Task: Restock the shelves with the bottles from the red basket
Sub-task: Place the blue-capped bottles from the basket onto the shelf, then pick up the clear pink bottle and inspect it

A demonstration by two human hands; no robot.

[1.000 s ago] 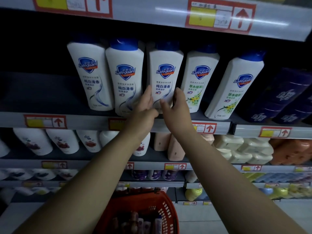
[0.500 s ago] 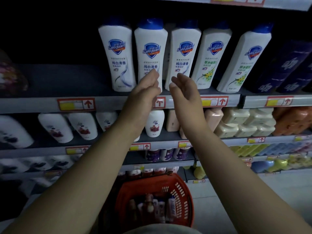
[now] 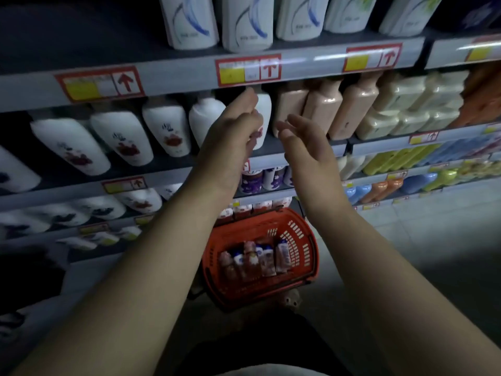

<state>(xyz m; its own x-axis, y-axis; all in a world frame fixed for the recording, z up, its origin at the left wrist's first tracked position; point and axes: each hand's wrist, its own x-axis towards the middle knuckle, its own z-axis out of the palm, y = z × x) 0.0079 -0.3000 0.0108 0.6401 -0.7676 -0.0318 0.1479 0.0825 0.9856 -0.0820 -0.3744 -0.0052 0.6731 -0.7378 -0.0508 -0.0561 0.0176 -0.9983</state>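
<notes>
My left hand (image 3: 230,139) and right hand (image 3: 306,150) loose, empty, slightly apart before the shelf edge (image 3: 176,77), red basket (image 3: 307,248) on the floor (image 3: 433,272) below, small bottles (image 3: 252,260) inside.

Shelving unit (image 3: 54,192): grey metal, several tiers, spanning the view behind the fingers (image 3: 296,124). Shelf edge (image 3: 176,74) just above the fingers: fitted with red-framed price labels (image 3: 248,69), each with a yellow field and an upward arrow. Labels of the same type are fitted to the lower tiers, below and to either side of the fingers. Floor (image 3: 447,253): pale and smooth, visible below and to the right of the fingers. Lighting: dim. The unit left of the fingers lies in deep shadow; the right is brighter. A streak of reflected light (image 3: 328,57) crosses the shelf edge above and right of the fingers.
</notes>
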